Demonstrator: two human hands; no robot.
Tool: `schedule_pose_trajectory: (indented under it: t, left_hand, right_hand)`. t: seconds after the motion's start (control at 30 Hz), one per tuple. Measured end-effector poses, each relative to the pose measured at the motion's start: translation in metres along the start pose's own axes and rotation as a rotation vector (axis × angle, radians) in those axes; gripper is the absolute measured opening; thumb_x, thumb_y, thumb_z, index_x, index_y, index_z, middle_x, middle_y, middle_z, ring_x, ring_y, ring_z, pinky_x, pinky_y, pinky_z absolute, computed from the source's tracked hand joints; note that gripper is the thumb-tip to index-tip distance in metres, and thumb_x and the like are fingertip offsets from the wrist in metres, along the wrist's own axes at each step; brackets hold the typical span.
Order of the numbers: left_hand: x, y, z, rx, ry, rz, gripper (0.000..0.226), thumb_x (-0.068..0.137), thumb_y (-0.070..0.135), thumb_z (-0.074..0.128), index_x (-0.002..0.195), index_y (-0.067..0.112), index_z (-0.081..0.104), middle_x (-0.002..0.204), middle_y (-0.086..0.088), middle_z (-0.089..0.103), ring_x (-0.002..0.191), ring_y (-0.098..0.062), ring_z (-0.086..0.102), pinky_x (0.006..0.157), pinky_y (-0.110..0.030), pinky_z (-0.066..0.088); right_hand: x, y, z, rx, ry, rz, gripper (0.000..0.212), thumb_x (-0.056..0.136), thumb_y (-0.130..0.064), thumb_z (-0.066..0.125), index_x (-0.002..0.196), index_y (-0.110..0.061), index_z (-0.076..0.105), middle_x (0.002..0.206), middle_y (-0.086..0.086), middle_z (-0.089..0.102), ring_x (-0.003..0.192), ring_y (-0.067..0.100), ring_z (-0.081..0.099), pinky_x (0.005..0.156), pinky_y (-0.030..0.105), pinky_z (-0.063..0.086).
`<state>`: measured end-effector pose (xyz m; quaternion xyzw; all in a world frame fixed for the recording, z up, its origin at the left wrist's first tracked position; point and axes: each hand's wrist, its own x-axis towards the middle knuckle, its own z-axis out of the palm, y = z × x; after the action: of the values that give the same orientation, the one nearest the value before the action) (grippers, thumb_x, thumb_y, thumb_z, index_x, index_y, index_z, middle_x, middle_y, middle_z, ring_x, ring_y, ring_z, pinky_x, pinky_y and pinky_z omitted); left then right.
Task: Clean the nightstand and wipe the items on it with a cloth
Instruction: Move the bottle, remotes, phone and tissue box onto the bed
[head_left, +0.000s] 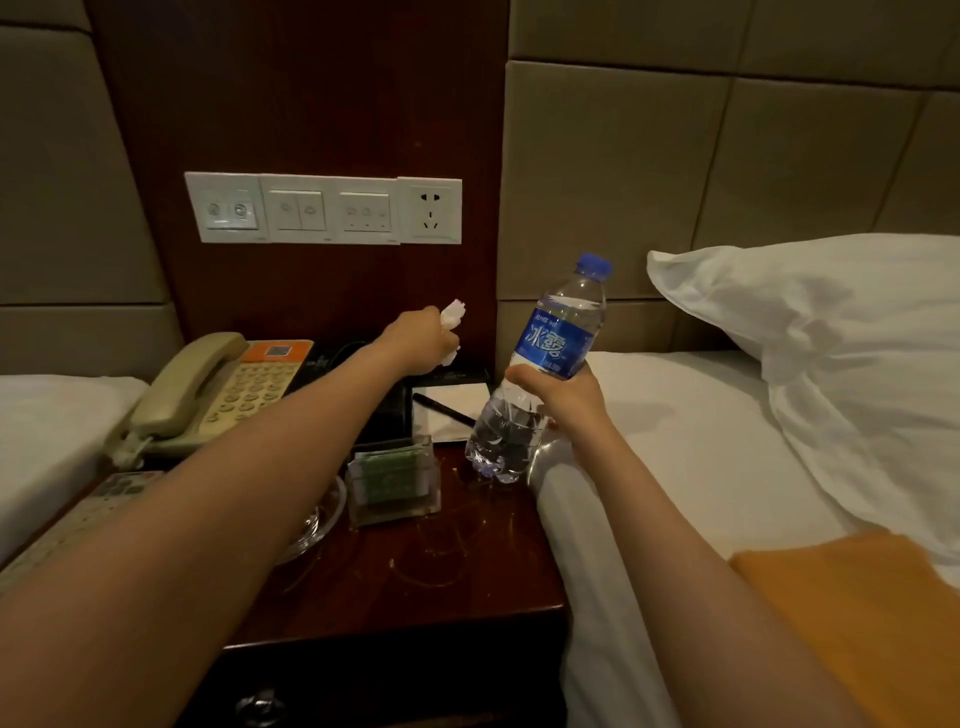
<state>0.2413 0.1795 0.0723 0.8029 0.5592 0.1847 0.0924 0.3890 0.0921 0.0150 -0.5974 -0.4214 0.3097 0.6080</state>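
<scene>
My right hand (558, 397) grips a clear water bottle (550, 353) with a blue cap and blue label, tilted and lifted over the right edge of the dark wooden nightstand (415, 566). My left hand (423, 340) reaches toward the back of the nightstand and clutches a crumpled white cloth (453, 314), held in the air just in front of the wood wall panel. Crumbs and ring marks show on the nightstand top near its front.
On the nightstand stand a beige telephone (208, 400), a notepad with a pen (452, 410), a clear holder with green packets (392, 480), a glass ashtray (317, 525) and a remote (78, 519). A switch panel (322, 209) is on the wall. Beds flank both sides; an orange cloth (857, 613) lies right.
</scene>
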Motion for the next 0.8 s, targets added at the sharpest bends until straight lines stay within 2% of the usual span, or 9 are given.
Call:
schedule_pose_trajectory:
  t: [0.03, 0.1, 0.17, 0.23, 0.33, 0.43, 0.53, 0.67, 0.8]
  left_hand:
    - [-0.006, 0.000, -0.002, -0.032, 0.008, 0.004, 0.033, 0.096, 0.019, 0.045, 0.124, 0.002, 0.044, 0.117, -0.019, 0.054, 0.097, -0.031, 0.055, 0.073, -0.035, 0.041]
    - [-0.020, 0.000, -0.011, -0.085, 0.023, 0.027, 0.025, 0.097, 0.012, 0.042, 0.120, 0.002, 0.044, 0.115, -0.019, 0.054, 0.089, -0.027, 0.052, 0.068, -0.032, 0.040]
    - [-0.034, -0.004, -0.024, -0.161, 0.025, 0.050, 0.020, 0.098, 0.010, 0.038, 0.115, 0.001, 0.045, 0.106, -0.016, 0.052, 0.076, -0.019, 0.045, 0.058, -0.026, 0.035]
    - [-0.050, -0.009, -0.040, -0.221, 0.025, 0.053, 0.009, 0.097, 0.010, 0.039, 0.100, 0.006, 0.046, 0.094, -0.008, 0.045, 0.066, -0.012, 0.038, 0.053, -0.024, 0.030]
    - [-0.082, -0.020, -0.060, -0.251, 0.023, 0.067, 0.021, 0.096, 0.011, 0.042, 0.076, 0.019, 0.037, 0.085, 0.000, 0.042, 0.064, -0.008, 0.035, 0.053, -0.022, 0.029]
    - [-0.123, -0.037, -0.072, -0.273, 0.031, 0.073, 0.014, 0.095, 0.011, 0.044, 0.082, 0.017, 0.041, 0.077, 0.004, 0.042, 0.063, -0.007, 0.037, 0.051, -0.017, 0.031]
    - [-0.159, -0.062, -0.071, -0.316, 0.018, 0.077, 0.025, 0.092, 0.006, 0.047, 0.072, 0.020, 0.039, 0.072, 0.004, 0.042, 0.059, -0.008, 0.039, 0.047, -0.013, 0.033]
    - [-0.196, -0.090, -0.062, -0.461, -0.053, -0.010, 0.029, 0.091, 0.002, 0.047, 0.070, 0.020, 0.038, 0.067, 0.001, 0.042, 0.053, -0.012, 0.037, 0.049, -0.022, 0.031]
    - [-0.224, -0.100, -0.057, -0.519, -0.078, -0.053, 0.029, 0.092, 0.001, 0.046, 0.070, 0.018, 0.038, 0.068, 0.003, 0.041, 0.055, -0.011, 0.036, 0.051, -0.019, 0.030]
  right_hand:
    - [-0.003, -0.002, 0.000, -0.010, -0.008, -0.008, 0.063, 0.070, -0.027, 0.078, 0.125, -0.019, 0.048, 0.115, -0.001, 0.060, 0.100, 0.017, 0.058, 0.088, 0.035, 0.048]
    - [-0.007, -0.004, 0.001, -0.036, -0.008, -0.027, 0.063, 0.071, -0.027, 0.078, 0.125, -0.018, 0.048, 0.114, -0.001, 0.060, 0.099, 0.016, 0.058, 0.085, 0.033, 0.049]
    - [-0.011, -0.007, 0.002, -0.068, -0.009, -0.041, 0.063, 0.071, -0.026, 0.078, 0.126, -0.018, 0.048, 0.114, -0.002, 0.060, 0.096, 0.015, 0.057, 0.083, 0.032, 0.048]
    - [-0.013, -0.009, 0.002, -0.124, -0.023, -0.049, 0.060, 0.071, -0.027, 0.078, 0.122, -0.020, 0.048, 0.115, 0.000, 0.061, 0.096, 0.015, 0.058, 0.085, 0.034, 0.049]
    - [-0.021, -0.015, 0.005, -0.219, -0.040, -0.088, 0.056, 0.070, -0.027, 0.079, 0.117, -0.023, 0.049, 0.119, 0.002, 0.061, 0.097, 0.015, 0.056, 0.088, 0.033, 0.046]
    - [-0.031, -0.020, 0.015, -0.344, -0.061, -0.144, 0.063, 0.070, -0.030, 0.079, 0.124, -0.021, 0.048, 0.122, 0.001, 0.061, 0.104, 0.018, 0.057, 0.087, 0.031, 0.043]
    - [-0.042, -0.024, 0.024, -0.496, -0.099, -0.181, 0.069, 0.069, -0.037, 0.078, 0.128, -0.023, 0.045, 0.123, 0.001, 0.061, 0.109, 0.022, 0.058, 0.083, 0.029, 0.042]
    - [-0.050, -0.028, 0.025, -0.470, -0.053, -0.152, 0.068, 0.072, -0.033, 0.077, 0.130, -0.020, 0.043, 0.126, 0.003, 0.060, 0.112, 0.025, 0.057, 0.085, 0.028, 0.040]
    - [-0.063, -0.025, 0.025, -0.463, -0.100, -0.034, 0.072, 0.073, -0.028, 0.078, 0.133, -0.014, 0.041, 0.132, 0.007, 0.055, 0.119, 0.027, 0.052, 0.095, 0.033, 0.040]
